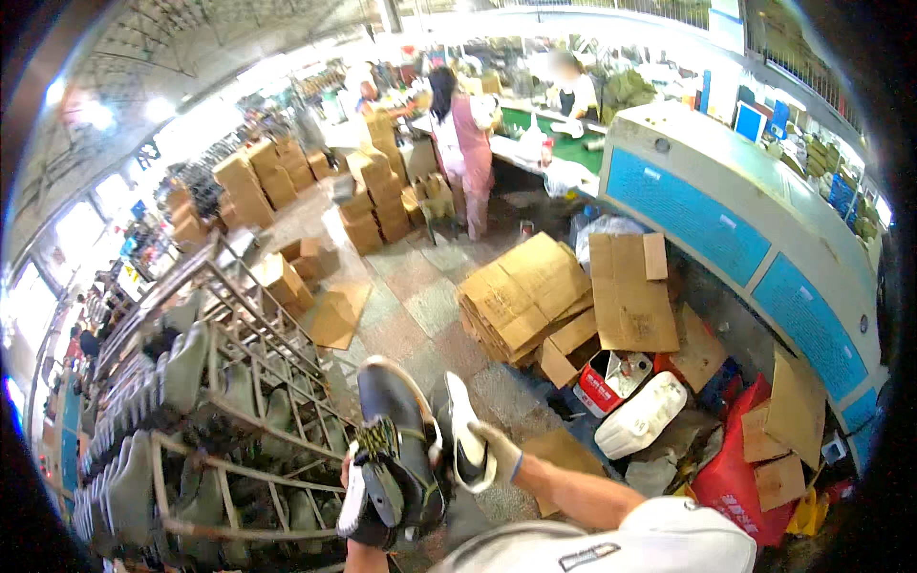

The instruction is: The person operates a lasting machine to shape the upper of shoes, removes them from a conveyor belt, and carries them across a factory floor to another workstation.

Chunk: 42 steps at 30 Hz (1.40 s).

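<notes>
A black shoe point(392, 392) with a pale sole edge and black-and-yellow laces stands toe up in front of me. My left hand point(348, 472) is closed around its lower left side, mostly hidden by footwear. A dark grey shoe part point(384, 497) overlaps the bundle there; whether it is a second shoe I cannot tell. Just to the right, my right hand point(501, 456), in a white glove, grips another dark shoe point(464, 420) with a broad white sole. The two shoes are side by side, close together or touching.
A metal rack point(229, 468) of grey boot-shaped forms stands close on my left. To the right lie flattened cardboard point(525, 286), a white plastic jug point(642, 414) and a red bag point(735, 468), beside a blue-panelled machine point(688, 205). People point(463, 143) work at a green-topped bench ahead.
</notes>
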Motion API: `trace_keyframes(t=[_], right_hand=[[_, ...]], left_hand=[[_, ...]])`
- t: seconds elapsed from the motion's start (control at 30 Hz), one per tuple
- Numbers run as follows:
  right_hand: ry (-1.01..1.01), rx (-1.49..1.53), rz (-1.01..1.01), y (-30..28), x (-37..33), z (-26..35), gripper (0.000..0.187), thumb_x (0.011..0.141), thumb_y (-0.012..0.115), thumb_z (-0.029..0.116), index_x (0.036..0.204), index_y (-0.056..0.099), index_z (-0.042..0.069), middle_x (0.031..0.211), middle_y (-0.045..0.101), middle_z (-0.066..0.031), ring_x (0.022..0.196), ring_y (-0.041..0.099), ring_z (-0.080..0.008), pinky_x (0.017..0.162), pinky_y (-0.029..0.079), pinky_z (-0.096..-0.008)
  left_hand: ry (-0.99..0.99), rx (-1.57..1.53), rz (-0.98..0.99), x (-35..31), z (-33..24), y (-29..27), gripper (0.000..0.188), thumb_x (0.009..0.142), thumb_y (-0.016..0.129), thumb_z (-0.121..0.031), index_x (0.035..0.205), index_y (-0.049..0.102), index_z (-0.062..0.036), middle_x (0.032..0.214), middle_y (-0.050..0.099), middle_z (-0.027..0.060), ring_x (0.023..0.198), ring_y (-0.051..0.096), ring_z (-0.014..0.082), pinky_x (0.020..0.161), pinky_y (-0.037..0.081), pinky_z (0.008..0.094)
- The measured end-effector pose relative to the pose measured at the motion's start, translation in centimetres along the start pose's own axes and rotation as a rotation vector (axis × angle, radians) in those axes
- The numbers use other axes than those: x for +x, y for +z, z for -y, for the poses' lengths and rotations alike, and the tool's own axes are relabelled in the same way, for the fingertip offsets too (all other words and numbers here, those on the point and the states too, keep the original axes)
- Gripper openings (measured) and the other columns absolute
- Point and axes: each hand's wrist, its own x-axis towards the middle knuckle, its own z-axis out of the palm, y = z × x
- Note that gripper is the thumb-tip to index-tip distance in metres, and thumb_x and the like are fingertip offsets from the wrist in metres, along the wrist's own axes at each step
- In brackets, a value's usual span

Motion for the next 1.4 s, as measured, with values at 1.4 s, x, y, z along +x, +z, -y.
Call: trace_keyframes(t=[1.4], right_hand=[[-1.109, 0.137, -0.251, -3.9, 72.1, 101.3, 0.068, 0.099, 0.052, 0.055, 0.142, 0.051, 0.003, 0.123, 0.068, -0.0218, 0.101, 0.072, -0.0354, 0.084, 0.062, -0.0522]], left_hand=[[-1.048, 0.23, 0.708, 135.5, 0.4, 68.6, 0.062, 0.1, 0.038, -0.052, 0.13, 0.065, -0.004, 0.119, 0.072, 0.0183, 0.104, 0.072, 0.0352, 0.098, 0.056, 0.0501]])
